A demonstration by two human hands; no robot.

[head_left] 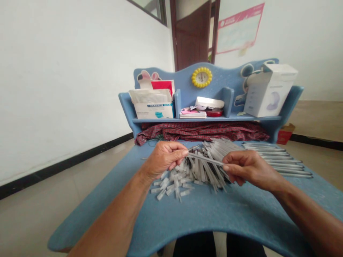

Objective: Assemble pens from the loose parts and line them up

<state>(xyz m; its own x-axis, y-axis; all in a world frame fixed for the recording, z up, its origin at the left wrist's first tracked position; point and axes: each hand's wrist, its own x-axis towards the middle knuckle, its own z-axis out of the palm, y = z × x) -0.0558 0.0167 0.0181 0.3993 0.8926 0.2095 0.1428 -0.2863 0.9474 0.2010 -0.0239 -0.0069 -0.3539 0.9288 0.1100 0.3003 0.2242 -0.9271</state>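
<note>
A thin, pale translucent tube (205,159) stretches between both hands above the desk. My left hand (168,157) pinches its left end, and my right hand (239,167) pinches the right end. Beneath them lies a heap of short clear caps (174,184) and longer clear tubes (214,169). More clear sleeves (223,146) fan out behind my right hand. To the right, assembled-looking slim sticks with dark ends (284,160) lie in a row.
The blue desk (187,217) has a rear shelf (160,120) holding a mask box (154,110), small items and a white box (268,94). A checked cloth (198,131) lies under the shelf. White wall stands left.
</note>
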